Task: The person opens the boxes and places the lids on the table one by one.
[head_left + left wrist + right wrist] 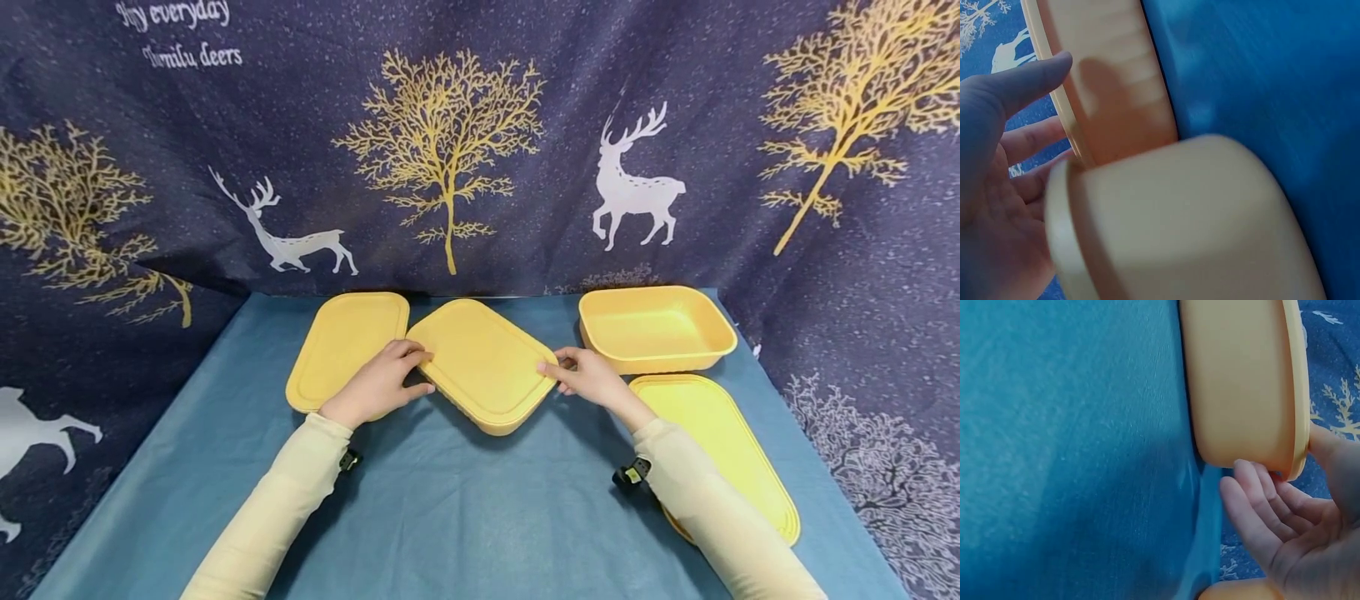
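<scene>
A yellow lidded storage box (483, 358) stands turned cornerwise on the blue cloth between both hands. At its left corner, my left hand (378, 379) rests its fingertips on the lid's edge, while the thumb stands out beside the ridged side wall. My right hand (588, 379) pinches the right corner, thumb on top of the lid and the other fingers against the wall below the rim, as the right wrist view shows. Another yellow lidded box (348, 342) stands to the left, partly covered by my left hand and close against the middle box.
An open yellow box (656, 329) stands at the back right. In front of it lies a loose yellow lid (712, 433), partly under my right forearm. A dark curtain (465, 167) printed with trees and deer hangs behind the blue-covered table (450, 517).
</scene>
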`<state>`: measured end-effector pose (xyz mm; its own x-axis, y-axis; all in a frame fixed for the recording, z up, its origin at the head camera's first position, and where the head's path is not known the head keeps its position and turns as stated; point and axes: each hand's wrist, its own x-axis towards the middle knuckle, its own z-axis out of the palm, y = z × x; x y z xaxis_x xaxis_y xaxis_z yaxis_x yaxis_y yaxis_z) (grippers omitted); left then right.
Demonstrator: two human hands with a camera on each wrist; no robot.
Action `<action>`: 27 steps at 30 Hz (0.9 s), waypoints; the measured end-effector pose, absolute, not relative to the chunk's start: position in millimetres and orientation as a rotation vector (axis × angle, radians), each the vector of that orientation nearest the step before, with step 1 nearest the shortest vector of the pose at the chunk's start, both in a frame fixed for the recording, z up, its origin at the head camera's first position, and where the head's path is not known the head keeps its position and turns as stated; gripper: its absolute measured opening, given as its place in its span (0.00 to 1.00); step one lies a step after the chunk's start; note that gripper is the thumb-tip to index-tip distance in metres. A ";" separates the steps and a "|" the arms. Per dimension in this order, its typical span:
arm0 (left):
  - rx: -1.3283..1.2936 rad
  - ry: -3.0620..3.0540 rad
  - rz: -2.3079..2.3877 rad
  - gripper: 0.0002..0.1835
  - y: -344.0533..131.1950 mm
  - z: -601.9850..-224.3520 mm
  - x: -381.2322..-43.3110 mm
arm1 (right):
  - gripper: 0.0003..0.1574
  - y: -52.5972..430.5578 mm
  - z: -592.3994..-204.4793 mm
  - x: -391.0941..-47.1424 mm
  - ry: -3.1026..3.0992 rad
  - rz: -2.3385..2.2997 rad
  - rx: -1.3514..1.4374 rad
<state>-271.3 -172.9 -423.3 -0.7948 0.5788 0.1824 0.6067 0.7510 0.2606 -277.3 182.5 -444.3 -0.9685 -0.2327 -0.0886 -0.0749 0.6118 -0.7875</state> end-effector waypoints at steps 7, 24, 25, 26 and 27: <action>-0.970 -2.823 -0.447 0.29 -172.5 -422.6 -265.9 | 0.42 185.1 -443.9 -279.8 2.696 -1.237 -0.211; -0.863 -2.877 -0.461 0.33 -183.4 -424.4 -280.7 | 0.32 184.7 -434.0 -271.3 2.644 -1.083 -0.287; -0.860 -2.875 -0.459 0.33 -182.8 -424.6 -280.2 | 0.32 185.1 -434.1 -272.4 2.636 -1.105 -0.277; -0.858 -2.868 -0.454 0.33 -182.1 -424.9 -279.6 | 0.32 185.7 -434.3 -273.5 2.628 -1.130 -0.266; -0.855 -2.861 -0.448 0.32 -181.1 -425.4 -278.8 | 0.33 186.3 -434.7 -274.7 2.623 -1.154 -0.262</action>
<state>-278.8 -181.1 -425.4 -0.8329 0.5164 0.1987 0.5525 0.7964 0.2459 -274.7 186.3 -434.7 -0.9490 -0.2677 -0.1666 -0.0581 0.6677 -0.7421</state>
